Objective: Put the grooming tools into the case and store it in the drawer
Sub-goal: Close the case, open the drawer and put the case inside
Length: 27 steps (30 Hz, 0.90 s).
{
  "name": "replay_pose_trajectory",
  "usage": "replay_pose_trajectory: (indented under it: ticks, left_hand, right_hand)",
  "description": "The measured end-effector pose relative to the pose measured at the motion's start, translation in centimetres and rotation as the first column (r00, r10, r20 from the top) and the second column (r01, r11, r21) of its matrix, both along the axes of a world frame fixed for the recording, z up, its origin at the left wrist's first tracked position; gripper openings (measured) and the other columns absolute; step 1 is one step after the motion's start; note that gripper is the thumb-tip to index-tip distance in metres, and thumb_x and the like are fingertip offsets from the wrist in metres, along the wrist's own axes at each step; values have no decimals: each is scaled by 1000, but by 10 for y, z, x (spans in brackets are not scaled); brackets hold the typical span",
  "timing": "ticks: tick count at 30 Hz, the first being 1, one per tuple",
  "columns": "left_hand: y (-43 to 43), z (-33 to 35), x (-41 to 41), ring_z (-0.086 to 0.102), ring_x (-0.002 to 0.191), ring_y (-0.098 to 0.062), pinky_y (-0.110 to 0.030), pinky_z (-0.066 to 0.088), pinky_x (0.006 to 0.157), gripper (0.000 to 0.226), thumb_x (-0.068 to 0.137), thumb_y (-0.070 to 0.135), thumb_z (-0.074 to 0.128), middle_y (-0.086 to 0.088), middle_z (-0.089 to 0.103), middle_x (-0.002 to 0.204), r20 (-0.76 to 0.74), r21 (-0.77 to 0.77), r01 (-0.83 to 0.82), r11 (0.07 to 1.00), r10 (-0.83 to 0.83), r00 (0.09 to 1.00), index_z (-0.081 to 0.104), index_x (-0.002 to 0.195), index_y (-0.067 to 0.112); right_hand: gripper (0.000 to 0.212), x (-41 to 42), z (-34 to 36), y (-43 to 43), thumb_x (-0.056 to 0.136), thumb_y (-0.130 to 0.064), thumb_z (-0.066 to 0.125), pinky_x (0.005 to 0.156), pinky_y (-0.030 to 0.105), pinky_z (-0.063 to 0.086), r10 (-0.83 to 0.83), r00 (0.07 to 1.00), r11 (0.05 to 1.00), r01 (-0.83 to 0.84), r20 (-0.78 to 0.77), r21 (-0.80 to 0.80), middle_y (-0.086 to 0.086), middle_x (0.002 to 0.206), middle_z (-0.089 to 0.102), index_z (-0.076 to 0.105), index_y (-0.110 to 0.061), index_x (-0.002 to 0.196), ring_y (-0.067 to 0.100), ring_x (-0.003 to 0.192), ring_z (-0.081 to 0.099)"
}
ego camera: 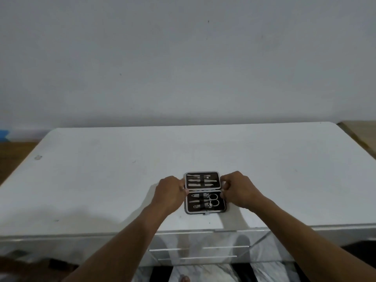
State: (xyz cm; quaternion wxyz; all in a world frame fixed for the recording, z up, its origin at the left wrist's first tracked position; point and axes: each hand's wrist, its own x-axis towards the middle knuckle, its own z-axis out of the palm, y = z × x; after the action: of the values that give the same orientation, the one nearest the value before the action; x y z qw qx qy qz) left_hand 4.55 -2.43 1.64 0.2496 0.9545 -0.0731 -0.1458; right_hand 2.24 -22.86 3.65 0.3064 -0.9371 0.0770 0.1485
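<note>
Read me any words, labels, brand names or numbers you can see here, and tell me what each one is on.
None: no readable text shows anywhere.
Case: open, no lettering visible on its lining or rim.
Tools: any engraving is too small to read.
Table: bare white, only small marks, no writing.
Drawers: no labels visible.

Two bare forearms come up from the bottom edge, long and slender, narrowing toward the wrists. No sleeve covers either one as far down as the picture reaches (the upper arms are cut off by the frame). The left hand [171, 192] and the right hand [239, 189] are bare too, with no glove, ring, watch or band visible on them. At the very bottom, between the arms, a bare toe shows.
</note>
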Motion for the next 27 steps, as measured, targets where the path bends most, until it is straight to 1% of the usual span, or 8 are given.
replay_pose_trajectory:
  ticks: [2,6,8,11,15,19,23,27]
  left_hand:
    - [0,0,2,62,79,-24,-27,43,67,30,86,15,65,-2,58,69,-51,-79,-58,995,54,997,52,59,17]
    - [-3,-3,5,56,70,-18,-32,48,67,25,76,4,65,-11,68,76,-93,-228,-188,955,171,981,52,56,12]
    - [-4,-4,4,64,80,-17,-31,50,75,13,75,2,67,-5,74,88,-132,-309,-263,914,232,964,71,71,13]
    - [-5,-5,-1,65,98,-13,-22,48,86,35,76,0,72,7,73,101,-144,-418,-341,842,309,940,74,107,17]
    - [-7,-4,-8,65,80,3,-3,42,69,39,75,-4,70,26,69,73,-121,-506,-380,774,373,920,74,102,24]
    - [-9,-4,-13,68,77,1,-16,52,79,33,75,-4,72,12,73,79,-132,-563,-415,715,418,899,75,101,16]
    - [-12,-9,-17,68,77,0,-22,54,83,27,78,-1,73,9,73,80,-84,-580,-411,703,450,889,76,99,15]
    - [-10,-14,-24,67,76,6,-14,52,82,26,84,1,69,13,73,82,-15,-608,-343,716,422,907,76,101,20]
  right_hand:
    - [29,1,1,2,73,2,60,64,27,49,0,1000,1000,0,2,0,7,71,66,50,-19,55,21,71,61]
    - [31,2,-1,4,72,6,58,52,21,38,-54,999,997,53,2,56,1,62,54,47,-16,52,17,62,50]
    - [15,0,-3,3,71,5,59,54,22,38,-96,995,992,92,42,90,8,69,61,56,-6,62,18,66,51]
    - [16,-6,-4,5,73,4,61,60,21,42,-122,986,982,104,113,157,3,90,72,68,-9,79,14,72,56]
    - [37,-10,-6,8,71,1,61,82,32,54,-172,973,966,135,155,219,-9,98,75,74,-25,94,16,91,66]
    - [45,-12,-10,8,74,-1,64,85,28,51,-245,957,947,202,156,250,-3,110,74,67,-22,114,17,99,67]
    - [36,-17,-12,7,83,-3,61,68,15,47,-309,936,910,239,169,338,2,113,73,59,-18,116,16,94,69]
    - [31,-25,-11,8,90,-9,58,54,4,47,-316,925,894,216,210,393,0,113,73,56,-24,118,6,80,70]
